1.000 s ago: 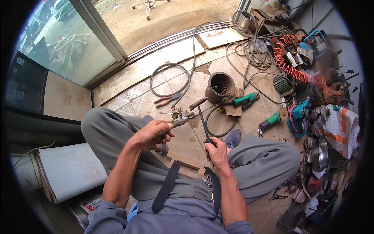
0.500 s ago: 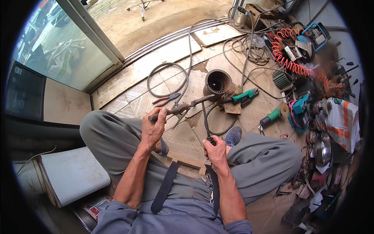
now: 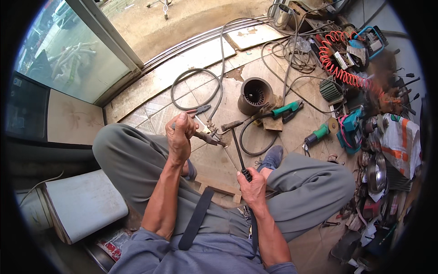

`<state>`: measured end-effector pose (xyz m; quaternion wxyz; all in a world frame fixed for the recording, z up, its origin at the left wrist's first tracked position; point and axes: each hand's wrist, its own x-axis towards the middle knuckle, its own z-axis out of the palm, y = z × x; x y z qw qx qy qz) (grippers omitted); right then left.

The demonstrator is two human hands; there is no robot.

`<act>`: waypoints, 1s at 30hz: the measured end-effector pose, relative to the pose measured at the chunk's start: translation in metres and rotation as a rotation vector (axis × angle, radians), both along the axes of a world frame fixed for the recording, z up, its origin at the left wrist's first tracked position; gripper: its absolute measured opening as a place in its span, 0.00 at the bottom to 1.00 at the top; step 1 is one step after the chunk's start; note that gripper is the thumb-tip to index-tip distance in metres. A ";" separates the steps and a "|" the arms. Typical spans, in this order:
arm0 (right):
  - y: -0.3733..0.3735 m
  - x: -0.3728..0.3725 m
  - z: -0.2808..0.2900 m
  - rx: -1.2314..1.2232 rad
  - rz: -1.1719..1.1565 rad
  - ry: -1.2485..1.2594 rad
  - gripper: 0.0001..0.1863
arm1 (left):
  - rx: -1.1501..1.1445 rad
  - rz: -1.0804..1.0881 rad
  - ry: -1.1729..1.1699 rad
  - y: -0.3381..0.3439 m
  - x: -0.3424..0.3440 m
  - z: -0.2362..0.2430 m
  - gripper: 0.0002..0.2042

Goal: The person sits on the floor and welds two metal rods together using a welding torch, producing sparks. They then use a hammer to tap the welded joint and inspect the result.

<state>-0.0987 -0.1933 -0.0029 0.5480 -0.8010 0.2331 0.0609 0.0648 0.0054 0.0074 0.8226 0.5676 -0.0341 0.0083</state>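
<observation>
My left hand (image 3: 181,137) is closed around a dark metal tool (image 3: 210,139), which slants down to the right, its far end near small metal pieces above the floor between my feet. In my right hand (image 3: 250,185), fingers closed, is the black handle of a hammer (image 3: 232,125), held with its head up and away from me; a thin rod runs beside the handle. Red-handled pliers (image 3: 199,110) lie beyond my left hand. Just past the hammer are a hollow iron cylinder (image 3: 249,104) and a green-handled clamp (image 3: 285,108) on a cable.
A green angle grinder (image 3: 319,133) and piled tools with a coiled orange hose (image 3: 346,73) are on the right. Cables (image 3: 173,93) loop toward the doorway threshold (image 3: 210,52). At left are a glass door (image 3: 73,55), a dark cabinet (image 3: 29,118) and a white-topped box (image 3: 86,201).
My left hand has risen and turned, swinging the tool's far end from up-right down toward the floor. My right hand has stayed on the hammer handle with little movement.
</observation>
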 end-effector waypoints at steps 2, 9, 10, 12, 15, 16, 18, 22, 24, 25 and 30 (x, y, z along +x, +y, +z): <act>0.003 0.001 0.002 -0.105 0.077 -0.022 0.14 | -0.008 -0.075 0.012 0.003 0.000 -0.004 0.26; 0.012 -0.005 -0.001 -0.260 0.108 -0.059 0.14 | 0.133 -0.278 -0.023 -0.008 -0.004 -0.005 0.23; 0.013 -0.005 0.000 -0.258 0.103 -0.056 0.14 | 0.083 -0.269 -0.033 -0.008 -0.003 -0.005 0.22; 0.010 -0.005 -0.005 -0.224 0.126 0.030 0.14 | 0.109 -0.273 -0.016 -0.008 -0.005 -0.004 0.22; 0.011 0.000 -0.004 -0.170 0.114 0.082 0.14 | 0.150 -0.299 -0.006 -0.004 -0.003 -0.006 0.21; 0.011 -0.001 -0.003 -0.152 0.103 0.091 0.15 | 0.158 -0.302 -0.012 -0.004 -0.003 -0.007 0.21; 0.014 0.003 -0.003 -0.160 0.126 0.097 0.14 | 0.168 -0.297 -0.032 -0.005 -0.004 -0.008 0.21; 0.013 0.002 -0.014 -0.204 0.161 0.106 0.14 | 0.175 -0.319 -0.055 -0.005 -0.003 -0.001 0.20; 0.014 0.003 -0.011 -0.154 0.121 0.103 0.15 | 0.170 -0.310 -0.041 -0.009 -0.004 0.004 0.19; 0.014 0.003 -0.008 -0.132 0.098 0.101 0.15 | 0.186 -0.316 -0.043 -0.009 -0.004 0.005 0.19; 0.012 0.003 -0.012 -0.179 0.125 0.105 0.16 | 0.201 -0.348 -0.060 -0.009 -0.004 -0.001 0.20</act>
